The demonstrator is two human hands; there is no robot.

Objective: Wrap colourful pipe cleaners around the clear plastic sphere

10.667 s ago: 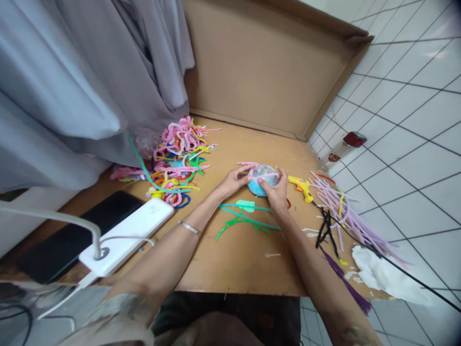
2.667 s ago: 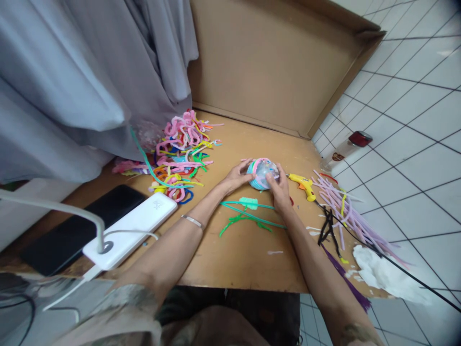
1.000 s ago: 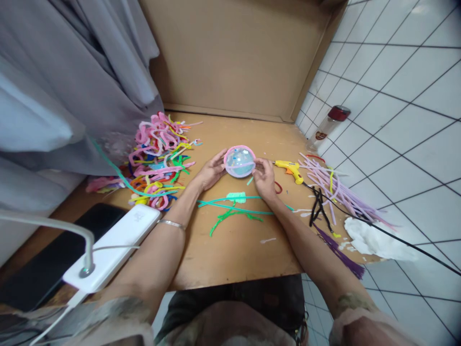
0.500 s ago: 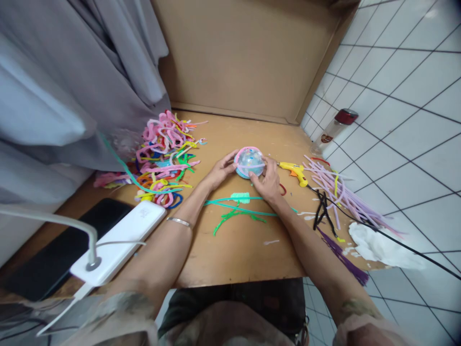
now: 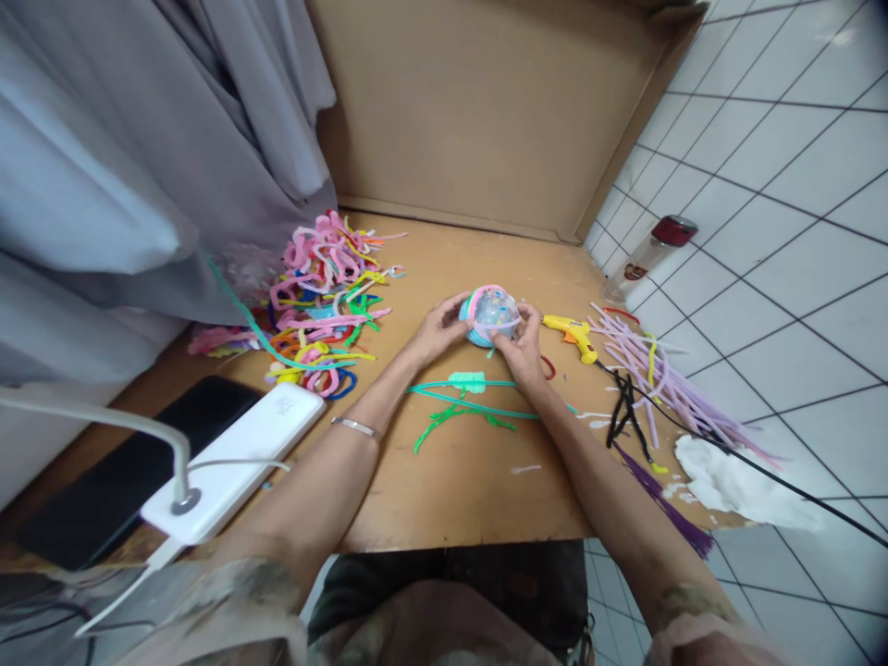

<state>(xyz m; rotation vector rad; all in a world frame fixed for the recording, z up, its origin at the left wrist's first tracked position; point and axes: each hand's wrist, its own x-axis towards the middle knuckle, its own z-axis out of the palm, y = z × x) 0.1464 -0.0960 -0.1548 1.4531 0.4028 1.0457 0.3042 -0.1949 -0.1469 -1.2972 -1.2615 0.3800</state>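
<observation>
Between my two hands is a clear ball (image 5: 495, 310) with pink, teal and lilac pipe cleaners around it, held a little above the wooden table (image 5: 458, 499). My left hand (image 5: 444, 328) grips its left side, fingertips on the teal and pink bands. On the right, my right hand (image 5: 522, 350) pinches the ball's edge near the end of the lilac strip. Below the hands lie long teal pipe cleaners (image 5: 478, 405), a mint-green piece (image 5: 467, 380) and a twisted green pipe cleaner (image 5: 440, 424).
A yellow glue gun (image 5: 573, 335) lies right of my hands, its black cord trailing right. Beyond it are lilac pipe cleaners (image 5: 666, 375), white wadding (image 5: 728, 476) and a clear bottle (image 5: 648, 254). Leftward sit a colourful pipe cleaner heap (image 5: 323, 277), a white power bank (image 5: 236, 462) and a black phone (image 5: 139, 472).
The ball has turned in my hands, so more of the teal and pink bands shows on its left side. The whole view has shifted slightly.
</observation>
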